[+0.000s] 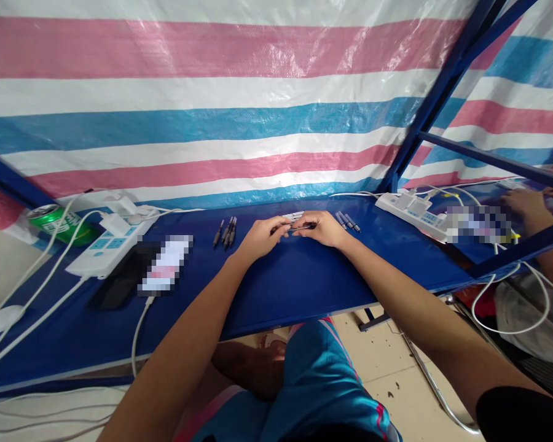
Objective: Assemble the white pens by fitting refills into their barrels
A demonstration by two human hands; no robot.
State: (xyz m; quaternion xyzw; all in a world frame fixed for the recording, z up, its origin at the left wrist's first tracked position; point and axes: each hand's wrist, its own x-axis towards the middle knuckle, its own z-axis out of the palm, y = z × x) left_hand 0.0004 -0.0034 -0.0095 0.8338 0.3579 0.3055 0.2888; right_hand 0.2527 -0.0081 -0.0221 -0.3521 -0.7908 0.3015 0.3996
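My left hand [263, 237] and my right hand [321, 228] meet over the middle of the blue table, fingertips almost touching. Between the left fingers is a dark pen part, mostly hidden by them. The right fingers pinch a slim pen part [304, 228] with a dark end; whether the two parts touch is too small to tell. Just behind the hands lie several whitish slender pieces [295, 216], partly covered. Several dark pen parts [230, 233] lie to the left of my left hand. Several clear and grey pen barrels [348, 221] rest beyond my right wrist.
Two phones, one dark [122, 279] and one lit [166, 264], lie left. A white power strip [105, 245] and a green can [62, 224] stand behind them. Another power strip [410, 215] sits right, by a blue frame post [419, 123]. Another person's hand [525, 199] is beyond.
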